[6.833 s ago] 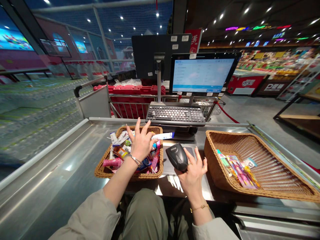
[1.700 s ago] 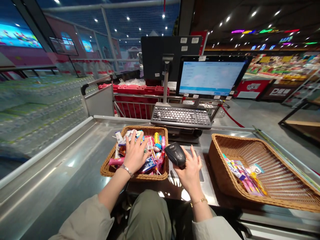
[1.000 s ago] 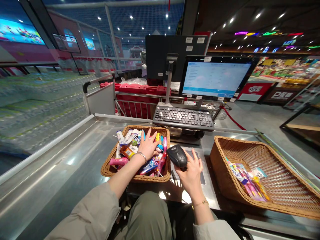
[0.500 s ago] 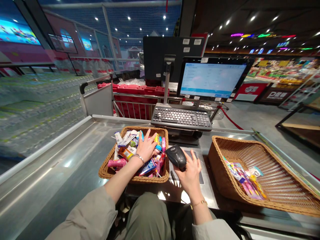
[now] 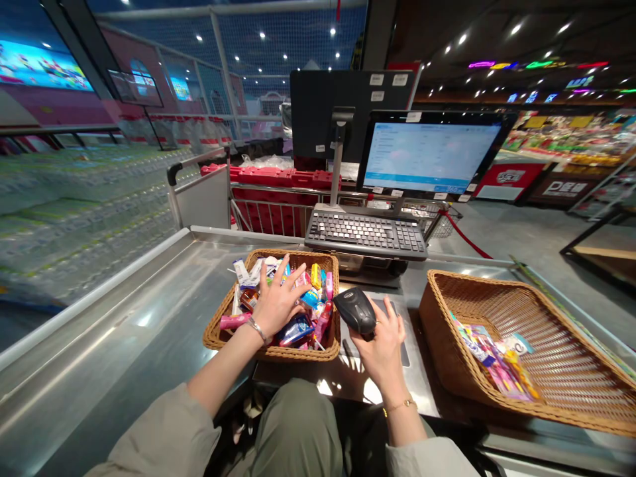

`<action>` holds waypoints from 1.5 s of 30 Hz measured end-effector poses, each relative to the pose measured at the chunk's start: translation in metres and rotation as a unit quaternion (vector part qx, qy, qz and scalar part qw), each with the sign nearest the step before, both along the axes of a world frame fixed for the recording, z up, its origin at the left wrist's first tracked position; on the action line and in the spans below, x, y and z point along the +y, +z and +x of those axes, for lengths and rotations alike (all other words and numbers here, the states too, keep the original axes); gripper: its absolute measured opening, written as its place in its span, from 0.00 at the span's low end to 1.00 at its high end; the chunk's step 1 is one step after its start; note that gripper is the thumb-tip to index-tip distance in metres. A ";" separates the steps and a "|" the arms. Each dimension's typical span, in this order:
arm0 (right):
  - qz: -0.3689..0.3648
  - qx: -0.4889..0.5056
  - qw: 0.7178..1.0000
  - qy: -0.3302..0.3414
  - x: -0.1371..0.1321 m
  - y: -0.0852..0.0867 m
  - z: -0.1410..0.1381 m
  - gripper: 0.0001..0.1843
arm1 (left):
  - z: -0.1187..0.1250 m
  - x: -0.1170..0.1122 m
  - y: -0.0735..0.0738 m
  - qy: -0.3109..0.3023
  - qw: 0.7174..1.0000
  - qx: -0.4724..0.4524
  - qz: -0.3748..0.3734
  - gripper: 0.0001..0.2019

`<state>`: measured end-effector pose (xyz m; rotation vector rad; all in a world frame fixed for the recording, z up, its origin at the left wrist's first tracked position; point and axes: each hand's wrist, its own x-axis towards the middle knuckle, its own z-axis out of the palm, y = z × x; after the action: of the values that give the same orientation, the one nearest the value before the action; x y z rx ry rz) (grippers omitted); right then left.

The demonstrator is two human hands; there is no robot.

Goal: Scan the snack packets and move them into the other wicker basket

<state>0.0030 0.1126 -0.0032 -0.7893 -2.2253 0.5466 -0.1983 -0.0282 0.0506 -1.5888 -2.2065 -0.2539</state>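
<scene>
My left hand (image 5: 276,301) is spread over a wicker basket (image 5: 218,336) packed with small packaged goods, its fingers apart and nothing held in them. Among the goods lie a pink tube-like pack (image 5: 234,322), a dark blue pack (image 5: 297,329) and a yellow pack (image 5: 315,275); items under the palm are hidden. In my right hand (image 5: 382,351) is a black handheld barcode scanner (image 5: 356,311), its head tilted toward the basket's right rim. The fingers wrap its handle, which is mostly covered by the hand.
A second, larger wicker basket (image 5: 447,358) at the right holds several colourful packs (image 5: 501,361). Behind the counter (image 5: 124,324) stand a keyboard (image 5: 365,228) and a lit monitor (image 5: 430,156). A shopping cart (image 5: 273,211) is beyond the counter edge.
My left hand has shifted slightly left and back toward me within the basket, and its fingers are spread wider. My right hand still holds the scanner in nearly the same place.
</scene>
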 end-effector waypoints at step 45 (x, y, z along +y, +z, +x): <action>0.111 0.087 0.990 0.001 -0.003 0.006 0.009 0.20 | 0.007 -0.015 0.005 0.070 0.961 -0.108 0.245 0.17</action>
<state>0.0117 0.1096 0.0023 -0.6009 -2.0806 0.3466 -0.1918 -0.0435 0.0558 -1.1721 -2.1710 -0.8901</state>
